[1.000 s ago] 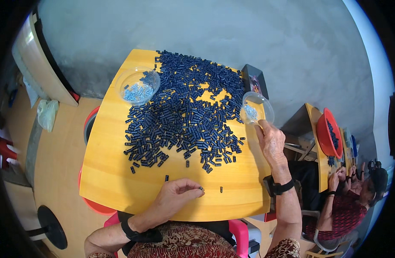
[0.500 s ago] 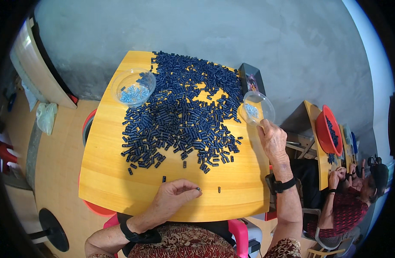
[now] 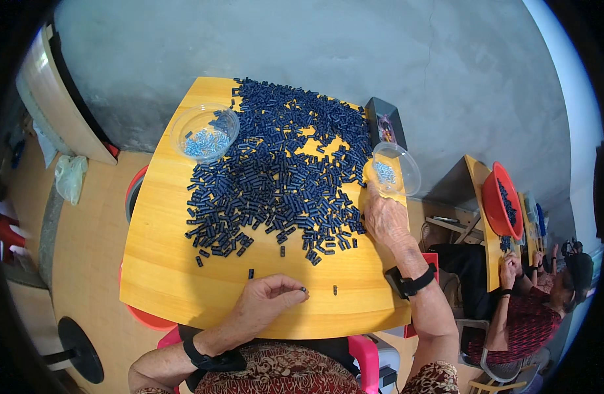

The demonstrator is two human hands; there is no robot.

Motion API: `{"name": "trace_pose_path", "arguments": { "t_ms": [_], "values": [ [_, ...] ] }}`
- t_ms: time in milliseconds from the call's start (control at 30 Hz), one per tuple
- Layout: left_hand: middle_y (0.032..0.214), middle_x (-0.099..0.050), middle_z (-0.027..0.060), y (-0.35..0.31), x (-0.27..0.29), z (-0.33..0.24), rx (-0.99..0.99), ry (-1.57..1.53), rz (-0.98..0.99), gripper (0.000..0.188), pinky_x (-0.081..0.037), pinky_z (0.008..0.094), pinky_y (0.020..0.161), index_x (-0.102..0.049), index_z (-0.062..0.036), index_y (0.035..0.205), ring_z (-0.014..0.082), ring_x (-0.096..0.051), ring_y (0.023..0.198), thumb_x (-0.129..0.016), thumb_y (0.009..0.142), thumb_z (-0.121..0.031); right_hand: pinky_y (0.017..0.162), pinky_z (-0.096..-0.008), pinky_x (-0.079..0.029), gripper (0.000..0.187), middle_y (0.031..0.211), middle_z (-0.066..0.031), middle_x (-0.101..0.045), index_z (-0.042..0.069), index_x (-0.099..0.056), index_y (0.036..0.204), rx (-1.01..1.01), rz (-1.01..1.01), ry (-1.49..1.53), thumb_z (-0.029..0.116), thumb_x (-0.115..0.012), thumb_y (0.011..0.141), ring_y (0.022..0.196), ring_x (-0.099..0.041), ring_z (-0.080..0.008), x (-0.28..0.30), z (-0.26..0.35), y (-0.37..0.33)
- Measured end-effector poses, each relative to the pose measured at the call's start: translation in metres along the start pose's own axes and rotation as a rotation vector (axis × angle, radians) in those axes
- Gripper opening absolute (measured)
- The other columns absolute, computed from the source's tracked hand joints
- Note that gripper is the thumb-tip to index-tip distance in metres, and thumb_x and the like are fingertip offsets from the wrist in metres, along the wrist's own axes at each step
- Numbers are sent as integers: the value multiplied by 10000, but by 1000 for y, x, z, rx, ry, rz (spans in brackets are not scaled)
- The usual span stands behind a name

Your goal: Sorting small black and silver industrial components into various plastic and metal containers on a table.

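Observation:
My left hand (image 3: 270, 303) rests over the near part of the table, its thumb and forefinger pinching a small dark connector-like piece (image 3: 304, 289). My right hand (image 3: 387, 220) is at the table's right side, fingers curled by the near rim of a shallow clear plastic dish (image 3: 412, 176). What its fingertips hold, if anything, is hidden. Small silvery-blue metal pieces (image 3: 384, 173), perhaps screws, lie in that dish. A wide heap of small dark blue-black pieces (image 3: 269, 177) spreads across the table. Single pieces lie apart near my left hand, one dark piece (image 3: 335, 289) just to its right.
A clear round tub (image 3: 179, 139) with more metal pieces stands at the far left of the yellow table (image 3: 157, 243). Behind the right dish sits a black tray (image 3: 382, 107). A grey wall borders the far side. At right, another person (image 3: 522, 322) works beside a red basin (image 3: 495, 197).
My right hand has moved left and slightly nearer, from the right dish's near rim toward the heap's edge. The left hand keeps its pinch in place.

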State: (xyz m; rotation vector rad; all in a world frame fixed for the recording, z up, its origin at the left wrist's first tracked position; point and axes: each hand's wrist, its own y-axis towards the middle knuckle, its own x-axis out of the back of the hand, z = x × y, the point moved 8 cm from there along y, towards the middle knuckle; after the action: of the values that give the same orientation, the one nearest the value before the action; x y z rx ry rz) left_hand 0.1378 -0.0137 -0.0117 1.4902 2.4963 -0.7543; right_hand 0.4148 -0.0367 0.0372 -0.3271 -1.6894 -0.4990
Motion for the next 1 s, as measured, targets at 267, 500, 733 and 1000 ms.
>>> {"name": "trace_pose_path", "arguments": {
  "t_ms": [267, 500, 733, 1000],
  "values": [
    [994, -707, 20, -1, 1, 1, -3, -27, 9, 210, -505, 232, 842, -692, 11, 1082, 69, -631, 928, -682, 955, -156, 676, -449, -547, 374, 778, -249, -688, 3, -610, 1248, 41, 29, 341, 154, -590, 907, 753, -709, -374, -5, 0, -3],
    [993, -706, 23, 1, -1, -2, -25, -26, 22, 207, -506, 232, 835, -691, 13, 1082, 71, -631, 920, -681, 955, -150, 762, -458, -537, 237, 843, -210, -702, 52, -697, 1108, -152, -51, 624, 148, -629, 903, 794, -684, -376, 4, -8, -2],
    [1026, -720, 67, 1, -1, 1, -9, -8, 15, 191, -518, 248, 889, -683, 16, 1084, 113, -663, 970, -670, 956, -126, 730, -432, -525, 168, 908, -151, -675, 33, -706, 1013, 77, -217, 445, 39, -675, 848, 820, -663, -359, 14, 14, 11],
    [1022, -721, 68, 0, 2, -3, 15, 63, 6, 203, -521, 251, 882, -683, 24, 1083, 110, -663, 961, -671, 954, -133, 740, -424, -529, 119, 902, -161, -660, 11, -691, 925, 157, -175, 429, -8, -662, 812, 836, -659, -360, 8, 25, 19]
  ]
}}
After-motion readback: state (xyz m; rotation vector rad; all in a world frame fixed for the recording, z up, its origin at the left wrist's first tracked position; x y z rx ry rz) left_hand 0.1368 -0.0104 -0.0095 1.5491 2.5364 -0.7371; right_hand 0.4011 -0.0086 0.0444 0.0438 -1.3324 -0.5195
